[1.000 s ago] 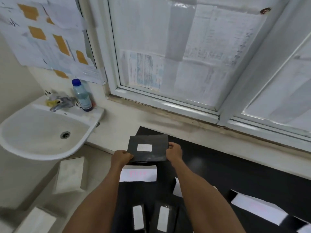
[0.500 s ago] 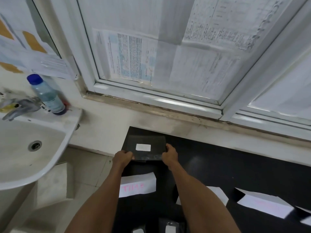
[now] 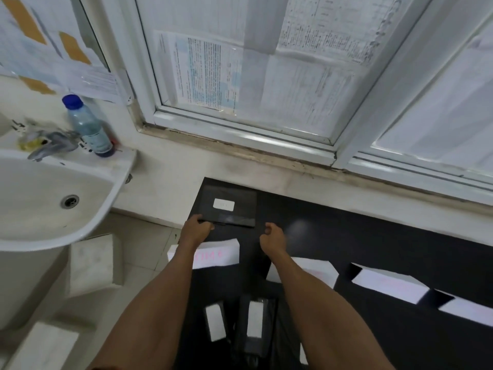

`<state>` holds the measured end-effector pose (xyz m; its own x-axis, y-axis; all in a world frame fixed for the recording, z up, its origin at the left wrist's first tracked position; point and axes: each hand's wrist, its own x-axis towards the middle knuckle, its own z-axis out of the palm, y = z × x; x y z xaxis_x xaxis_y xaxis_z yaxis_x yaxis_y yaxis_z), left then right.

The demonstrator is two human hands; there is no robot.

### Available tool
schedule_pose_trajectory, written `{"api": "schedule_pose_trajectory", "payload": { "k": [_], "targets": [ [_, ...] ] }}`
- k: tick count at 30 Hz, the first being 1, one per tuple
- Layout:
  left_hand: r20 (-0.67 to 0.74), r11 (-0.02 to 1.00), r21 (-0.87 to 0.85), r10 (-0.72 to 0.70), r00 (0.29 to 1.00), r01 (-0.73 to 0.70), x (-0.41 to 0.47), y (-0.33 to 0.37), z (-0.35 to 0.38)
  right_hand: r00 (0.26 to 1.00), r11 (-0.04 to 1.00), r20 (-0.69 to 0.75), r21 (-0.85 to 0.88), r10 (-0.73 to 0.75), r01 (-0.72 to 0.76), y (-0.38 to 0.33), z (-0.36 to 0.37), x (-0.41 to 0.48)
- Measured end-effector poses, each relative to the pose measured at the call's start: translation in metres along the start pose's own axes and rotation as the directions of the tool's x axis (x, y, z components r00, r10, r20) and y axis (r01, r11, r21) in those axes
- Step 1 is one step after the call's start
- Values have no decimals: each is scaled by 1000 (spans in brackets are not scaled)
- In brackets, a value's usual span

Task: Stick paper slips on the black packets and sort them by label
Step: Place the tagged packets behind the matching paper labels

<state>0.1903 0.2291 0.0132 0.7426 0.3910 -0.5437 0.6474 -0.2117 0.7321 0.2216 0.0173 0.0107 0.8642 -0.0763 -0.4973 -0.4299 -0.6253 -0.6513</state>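
Note:
A black packet [image 3: 228, 206] with a small white slip [image 3: 223, 204] stuck on it lies flat at the far left corner of the black table [image 3: 373, 244]. My left hand [image 3: 197, 229] rests on the packet's near left corner, fingers touching its edge. My right hand [image 3: 273, 236] is off the packet, just right of its near right corner, fingers loosely curled and holding nothing. A white label card with pink writing [image 3: 213, 256] lies just behind my left hand. Two more black packets with white slips [image 3: 254, 321] lie near me between my forearms.
More white label cards [image 3: 389, 284] lie in a row to the right on the table. A white sink [image 3: 48, 198] with a tap and a blue-capped bottle [image 3: 89, 126] stands at left. White blocks [image 3: 92, 263] lie on the floor beneath. A papered window runs behind.
The packet went from held up in both hands to lying flat on the table corner. My right hand has let go and drawn back; my left hand still touches it.

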Motion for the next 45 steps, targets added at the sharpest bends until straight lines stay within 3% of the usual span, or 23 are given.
{"api": "schedule_pose_trajectory", "payload": {
  "k": [8, 14, 21, 26, 29, 31, 32, 37, 45],
  "targets": [
    [85, 990, 96, 95, 992, -103, -121, -32, 46, 993, 998, -114, -48, 31, -37, 87, -55, -87],
    [166, 970, 156, 159, 973, -185, -194, -58, 104, 985, 998, -162, -4, 65, -66, 157, -96, -145],
    [163, 915, 293, 237, 958, -277, -257, -71, 159, 967, 994, -242, 91, 74, -53, 220, -117, -197],
    [184, 906, 396, 82, 980, -150, -273, -72, 173, 981, 980, -18, 56, 191, -190, 241, -110, -207],
    [207, 983, 185, -43, 977, 4, -277, -69, 180, 983, 982, -5, 52, 182, -182, 249, -108, -209],
    [300, 983, -34, -160, 940, 178, -281, -66, 186, 985, 982, -13, 72, 173, -172, 249, -106, -211],
    [317, 977, -55, -178, 931, 205, -281, -67, 190, 985, 982, -19, 82, 170, -168, 249, -106, -213],
    [239, 986, 169, -56, 969, 16, -280, -76, 209, 981, 977, -65, 129, 181, -172, 246, -103, -218],
    [231, 972, 231, -12, 973, -43, -274, -69, 200, 966, 958, -98, 185, 239, -218, 254, -102, -213]
  ]
}}
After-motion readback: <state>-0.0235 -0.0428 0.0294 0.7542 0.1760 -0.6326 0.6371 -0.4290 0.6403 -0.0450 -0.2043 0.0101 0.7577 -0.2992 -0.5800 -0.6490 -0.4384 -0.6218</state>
